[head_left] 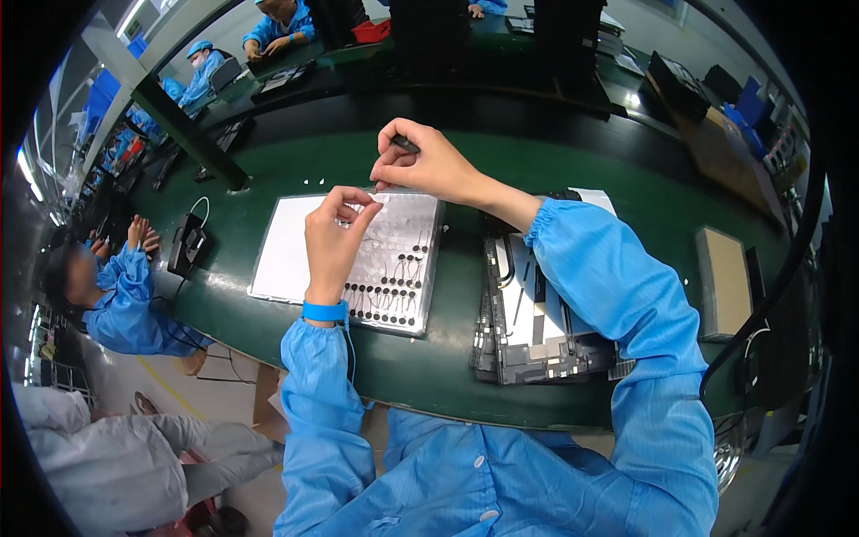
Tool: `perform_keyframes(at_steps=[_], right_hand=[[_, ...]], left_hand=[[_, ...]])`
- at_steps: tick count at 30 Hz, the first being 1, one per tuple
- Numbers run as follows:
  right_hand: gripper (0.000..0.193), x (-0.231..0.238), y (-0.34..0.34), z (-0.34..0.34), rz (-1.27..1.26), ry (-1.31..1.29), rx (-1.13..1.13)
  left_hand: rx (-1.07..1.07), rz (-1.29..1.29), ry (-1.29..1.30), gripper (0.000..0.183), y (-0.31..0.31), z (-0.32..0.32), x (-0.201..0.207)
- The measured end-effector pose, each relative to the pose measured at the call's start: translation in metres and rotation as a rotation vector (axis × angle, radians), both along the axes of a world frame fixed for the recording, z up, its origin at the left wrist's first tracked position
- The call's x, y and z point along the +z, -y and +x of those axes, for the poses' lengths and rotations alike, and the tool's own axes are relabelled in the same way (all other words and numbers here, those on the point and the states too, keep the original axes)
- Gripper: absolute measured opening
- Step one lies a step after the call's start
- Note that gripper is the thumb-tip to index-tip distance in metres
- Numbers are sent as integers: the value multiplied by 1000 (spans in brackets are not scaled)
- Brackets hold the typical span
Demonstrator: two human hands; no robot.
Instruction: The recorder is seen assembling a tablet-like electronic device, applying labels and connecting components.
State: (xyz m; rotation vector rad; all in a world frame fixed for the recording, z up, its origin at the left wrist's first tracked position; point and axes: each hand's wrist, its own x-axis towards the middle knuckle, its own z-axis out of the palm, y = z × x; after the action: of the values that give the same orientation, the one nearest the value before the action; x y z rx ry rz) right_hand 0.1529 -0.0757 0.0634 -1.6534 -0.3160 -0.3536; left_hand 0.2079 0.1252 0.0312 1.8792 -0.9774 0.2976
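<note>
Above the far part of a white sheet in a clear tray [282, 251], my two hands meet at their fingertips. My left hand [335, 234], with a blue band at the wrist, is closed in a pinch; a tiny pale bit shows at its fingertips, too small to name. My right hand [428, 163] is closed round a slim black tool [404, 143], whose tip is mostly hidden by the fingers. On the tray's right half lie small black round parts with short wires [385, 302], set in rows.
Dark flat device frames [546, 353] are stacked under my right forearm. A beige block [723, 282] stands farther right on the green table [465, 349]. A black device with a cable [186, 243] and a co-worker's hands [141, 236] are at left. A green post [192, 134] rises behind.
</note>
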Motion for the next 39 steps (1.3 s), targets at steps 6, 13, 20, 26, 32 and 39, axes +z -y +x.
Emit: perform_keyframes(at_steps=[6,13,20,26,32,39], right_hand=[[23,-2,8,-16,4,-23,-15],[27,29,31,-65,-96,148,-17],[31,36,73,-161,141,-85,-177],[29,13,107,-209,248,-146,-349],[31,-34,129,-216,-137,-36,-648],[39,-57,143,-217,-19,-250,-461]], left_hand=[[-28,-42,-43,24,7,-19,12],[-39,-94,144,15,34,-47,41],[-452,-256,15,15,104,-101,68],[-499,-165,220,13,145,-121,51],[-520,155,110,7,164,-143,27],[-531,214,147,11,168,-140,15]])
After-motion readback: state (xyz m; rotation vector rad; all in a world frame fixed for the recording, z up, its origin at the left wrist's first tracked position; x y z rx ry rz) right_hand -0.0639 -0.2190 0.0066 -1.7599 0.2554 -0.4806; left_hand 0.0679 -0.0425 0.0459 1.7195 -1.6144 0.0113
